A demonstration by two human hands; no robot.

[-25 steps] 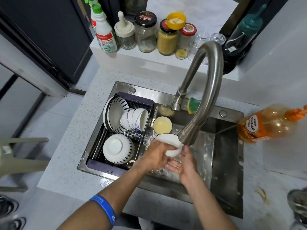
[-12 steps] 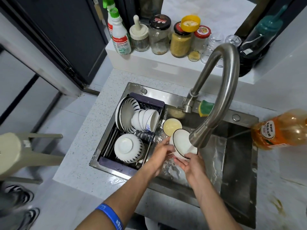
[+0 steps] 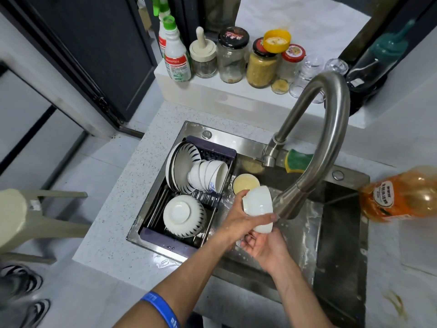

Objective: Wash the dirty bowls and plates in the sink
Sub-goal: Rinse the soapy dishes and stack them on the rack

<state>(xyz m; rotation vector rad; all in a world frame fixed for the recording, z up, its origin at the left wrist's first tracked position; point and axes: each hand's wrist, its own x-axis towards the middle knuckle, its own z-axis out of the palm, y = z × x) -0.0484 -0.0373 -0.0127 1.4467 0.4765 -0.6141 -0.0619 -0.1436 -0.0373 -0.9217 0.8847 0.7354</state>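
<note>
A small white bowl (image 3: 258, 204) is held upside down over the steel sink (image 3: 340, 233), just left of the faucet spout (image 3: 286, 204). My left hand (image 3: 238, 218) grips it, thumb on the far rim and fingers across its near side. My right hand (image 3: 264, 247) is cupped beneath it, fingers curled against its lower edge. A yellowish dirty bowl (image 3: 246, 183) lies in the basin behind. Washed bowls (image 3: 184, 215) and a striped plate (image 3: 182, 162) stand in the drying rack (image 3: 212, 147) over the sink's left half.
A green-and-yellow sponge (image 3: 299, 160) lies on the sink's back rim. An orange detergent bottle (image 3: 402, 195) lies on the counter at right. Jars and a spray bottle (image 3: 173, 55) line the raised ledge behind. A pale stool (image 3: 28, 221) stands at left.
The bowl has been turned from open side up to bottom up and lifted slightly toward the spout. The camera view has shifted left.
</note>
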